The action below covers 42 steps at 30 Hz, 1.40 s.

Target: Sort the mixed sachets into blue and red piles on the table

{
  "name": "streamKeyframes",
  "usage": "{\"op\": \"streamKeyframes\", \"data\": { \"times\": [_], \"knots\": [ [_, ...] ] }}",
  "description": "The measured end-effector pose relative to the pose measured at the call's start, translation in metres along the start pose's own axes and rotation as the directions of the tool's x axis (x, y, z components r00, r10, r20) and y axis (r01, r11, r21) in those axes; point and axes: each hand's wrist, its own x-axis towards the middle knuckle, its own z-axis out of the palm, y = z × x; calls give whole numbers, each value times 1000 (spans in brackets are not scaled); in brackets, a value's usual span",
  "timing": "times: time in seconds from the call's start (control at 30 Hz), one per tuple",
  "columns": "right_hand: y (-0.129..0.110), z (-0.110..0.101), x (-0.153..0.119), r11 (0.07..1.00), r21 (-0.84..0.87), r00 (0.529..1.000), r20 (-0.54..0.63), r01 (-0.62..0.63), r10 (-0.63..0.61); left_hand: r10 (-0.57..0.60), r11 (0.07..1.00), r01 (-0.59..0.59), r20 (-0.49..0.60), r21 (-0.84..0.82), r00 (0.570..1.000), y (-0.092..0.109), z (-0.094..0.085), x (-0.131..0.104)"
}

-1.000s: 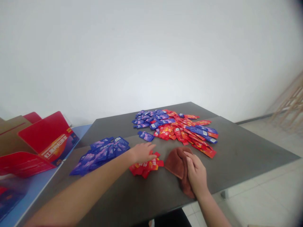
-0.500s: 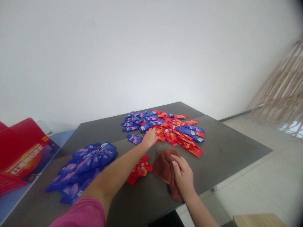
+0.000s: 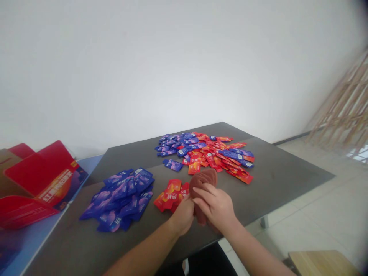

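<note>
Both hands meet at lower centre, right over the near edge of the dark table (image 3: 287,172). The right hand (image 3: 216,207) has its fingers bent and closed on the brown cloth (image 3: 204,178), bunching it, thumb side inward. The left hand (image 3: 184,215) comes in from the lower left, fingers curled narrow against the cloth; whether they pinch a packet in there, I cannot tell, the folds and knuckles hide it.

The step in hand looks like wiping, the cloth worked between two hands. The next move, I'd judge, calls for a firm left pinch and a light pull of the cloth, without brushing the red pile (image 3: 171,197) just beside.

Now the count: one cloth, two hands, one open red carton (image 3: 37,176) at the left edge. Three groups of packets: one blue pile (image 3: 123,195) left of centre, that small red one at centre, partly hidden, and one mixed heap (image 3: 220,151) of red and blue beyond, right of centre. One blue packet (image 3: 173,165) lies at the heap's near left edge. Inside the groups the packets overlap too much for an exact number.
</note>
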Motion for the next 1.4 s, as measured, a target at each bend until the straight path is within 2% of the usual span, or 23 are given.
{"op": "streamKeyframes", "data": {
  "times": [0.1,0.17,0.23,0.27,0.33,0.37,0.43,0.47,0.5,0.53,0.6,0.67,0.77,0.83,0.9,0.93,0.97,1.0,1.07,1.13,1.17,1.27,1.4],
  "knots": [
    [19,-1,9,971,-75,974,-41,-225,223,-42,999,41,54,12,998,-2,-6,-16],
    [33,-5,9,917,-36,915,-91,-398,394,-44,998,39,118,48,992,2,-12,-25],
    [38,-10,5,869,102,865,-92,-485,493,31,986,-49,115,159,993,11,-15,-32],
    [35,-12,2,852,193,859,-72,-487,508,102,954,-123,91,272,991,16,-16,-34],
    [22,-14,-3,812,367,872,-7,-453,490,263,775,-263,84,575,961,25,-15,-36],
    [14,-15,-4,782,435,877,39,-447,479,321,632,-313,128,709,938,28,-14,-37],
    [0,-15,-5,694,537,862,143,-480,486,336,372,-381,260,846,905,33,-11,-40],
    [-4,-14,-4,639,580,846,189,-505,498,316,310,-401,304,862,899,34,-11,-42],
    [-7,-14,-4,582,620,831,228,-526,508,308,301,-403,312,864,899,35,-11,-44],
    [-7,-14,-3,531,654,817,254,-539,517,324,330,-382,276,863,905,35,-12,-45],
    [-6,-14,-1,467,697,802,270,-545,533,365,448,-293,127,845,922,34,-16,-47],
    [-3,-13,0,458,694,797,289,-556,530,307,572,-206,25,794,951,32,-23,-46],
    [4,-16,0,508,659,813,299,-554,499,136,743,-140,57,654,989,26,-31,-46],
    [9,-22,-1,580,618,807,158,-530,569,126,838,-104,-5,536,992,21,-34,-48],
    [10,-31,-5,696,520,771,-106,-495,628,146,885,-63,-147,460,978,16,-33,-50],
    [8,-35,-7,758,450,763,-223,-472,607,148,896,-41,-210,442,966,15,-31,-50],
    [2,-38,-10,822,377,789,-287,-428,543,150,903,-28,-253,428,956,15,-28,-50],
    [-5,-40,-13,882,309,852,-281,-355,442,152,910,-32,-263,413,953,16,-25,-49],
    [-23,-38,-16,959,239,977,-110,-151,182,167,928,-90,-187,362,968,20,-18,-47],
    [-35,-31,-14,976,216,998,64,-5,-9,194,932,-162,-67,323,979,22,-14,-45],
    [-36,-26,-12,983,184,995,91,12,-29,195,926,-175,-28,333,980,23,-13,-45],
    [-19,-14,-2,991,9,991,6,-132,132,125,909,-95,-48,405,991,16,-14,-49],
    [20,-5,3,931,-124,940,-41,-342,340,64,987,-37,-169,154,984,5,-22,-54]
  ]
}}
